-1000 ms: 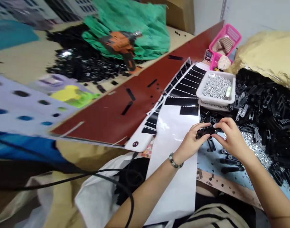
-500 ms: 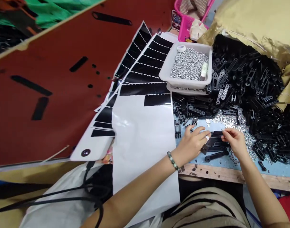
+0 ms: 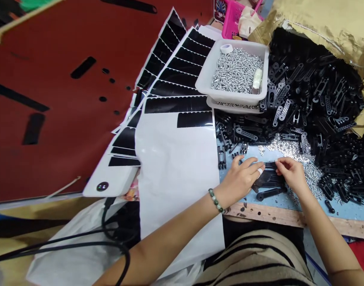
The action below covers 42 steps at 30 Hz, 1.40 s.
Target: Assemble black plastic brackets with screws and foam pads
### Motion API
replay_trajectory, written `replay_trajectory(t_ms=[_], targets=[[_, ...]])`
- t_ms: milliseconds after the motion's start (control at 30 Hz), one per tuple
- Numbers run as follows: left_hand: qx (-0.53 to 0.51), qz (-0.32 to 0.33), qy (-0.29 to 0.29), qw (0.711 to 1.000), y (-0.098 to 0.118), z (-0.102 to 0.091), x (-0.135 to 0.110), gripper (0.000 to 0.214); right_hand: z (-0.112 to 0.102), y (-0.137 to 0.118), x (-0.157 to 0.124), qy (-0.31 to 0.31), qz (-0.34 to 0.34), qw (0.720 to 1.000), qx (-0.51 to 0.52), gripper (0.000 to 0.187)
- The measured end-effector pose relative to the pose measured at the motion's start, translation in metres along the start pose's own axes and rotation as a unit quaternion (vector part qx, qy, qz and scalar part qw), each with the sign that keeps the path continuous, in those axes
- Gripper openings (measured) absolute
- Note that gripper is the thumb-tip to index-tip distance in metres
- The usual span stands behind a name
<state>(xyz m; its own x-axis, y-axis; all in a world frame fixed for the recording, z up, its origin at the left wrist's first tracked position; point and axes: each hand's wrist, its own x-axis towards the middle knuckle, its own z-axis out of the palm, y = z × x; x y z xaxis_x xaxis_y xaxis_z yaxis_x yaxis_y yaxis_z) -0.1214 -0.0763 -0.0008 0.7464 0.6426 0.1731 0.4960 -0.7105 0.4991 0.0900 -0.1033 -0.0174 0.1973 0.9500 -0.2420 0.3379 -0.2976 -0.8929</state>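
My left hand (image 3: 244,176), wearing a white ring, is palm down with its fingers spread. Its fingertips touch the left end of a row of flat black plastic pieces (image 3: 269,178) lying side by side on the blue work surface (image 3: 229,190). My right hand (image 3: 291,172) pinches the right end of a narrow black strip (image 3: 270,164) at the far side of that row. The strip reaches across to the left fingertips. Just in front of the row lies a black plastic arm (image 3: 271,193) with a rounded end.
A white tub (image 3: 202,81) of silver screws stands behind my hands. Black plastic parts (image 3: 312,91) pile up at the right, with loose screws (image 3: 312,176) nearby. A white sheet (image 3: 176,167) with black stickers (image 3: 195,119) lies at left, beside a white power bank (image 3: 110,182) with a cable.
The whole view has shifted slightly. My right hand has moved a little left with the strip, which now lies closer along the row. My left hand stays in place.
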Motion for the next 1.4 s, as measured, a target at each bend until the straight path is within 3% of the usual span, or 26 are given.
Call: replay_trajectory(t_ms=[233,367,467,567,700,767,967,1100,1167,1233,1300,1400], targets=[[0.027,-0.012,0.004,1.000,0.004,0.005,0.007,0.043,0.000,-0.007,0.002,0.014,-0.059,0.985,-0.162,0.022],[0.031,-0.013,0.003,0.999,0.006,0.007,0.009,0.045,-0.002,-0.016,0.003,0.031,-0.123,0.941,-0.313,0.018],[0.003,-0.020,0.015,1.000,0.007,0.007,0.006,0.046,-0.011,-0.016,0.001,0.070,-0.158,0.906,-0.386,0.026],[-0.070,-0.021,0.041,0.996,0.010,0.010,0.000,0.049,-0.021,-0.008,-0.006,0.084,-0.214,0.895,-0.381,0.037],[-0.135,-0.040,0.021,0.990,0.016,0.024,-0.005,0.098,-0.018,0.007,-0.022,0.006,-0.265,0.888,-0.375,0.037],[-0.136,-0.046,0.006,0.990,0.019,0.033,-0.005,0.110,-0.010,0.011,-0.029,-0.020,-0.277,0.882,-0.381,0.036],[-0.114,-0.042,0.066,0.990,0.020,0.053,-0.002,0.097,0.009,0.009,-0.042,-0.080,-0.316,0.862,-0.389,0.041],[-0.084,-0.034,0.074,0.993,0.021,0.057,0.002,0.094,0.001,0.006,-0.041,-0.115,-0.325,0.883,-0.318,0.038],[-0.077,-0.037,0.061,0.995,0.021,0.056,0.005,0.094,-0.012,0.008,-0.038,-0.077,-0.319,0.916,-0.233,0.035],[-0.085,-0.033,0.051,0.995,0.023,0.051,0.007,0.090,-0.028,0.011,-0.036,0.038,-0.293,0.944,-0.148,0.032],[-0.117,-0.042,0.064,0.990,0.024,0.042,0.009,0.084,-0.043,0.013,-0.036,0.140,-0.273,0.947,-0.093,0.028],[-0.242,-0.115,0.079,0.960,0.029,0.020,0.008,0.066,-0.049,0.012,-0.036,0.149,-0.295,0.942,-0.065,0.030]])
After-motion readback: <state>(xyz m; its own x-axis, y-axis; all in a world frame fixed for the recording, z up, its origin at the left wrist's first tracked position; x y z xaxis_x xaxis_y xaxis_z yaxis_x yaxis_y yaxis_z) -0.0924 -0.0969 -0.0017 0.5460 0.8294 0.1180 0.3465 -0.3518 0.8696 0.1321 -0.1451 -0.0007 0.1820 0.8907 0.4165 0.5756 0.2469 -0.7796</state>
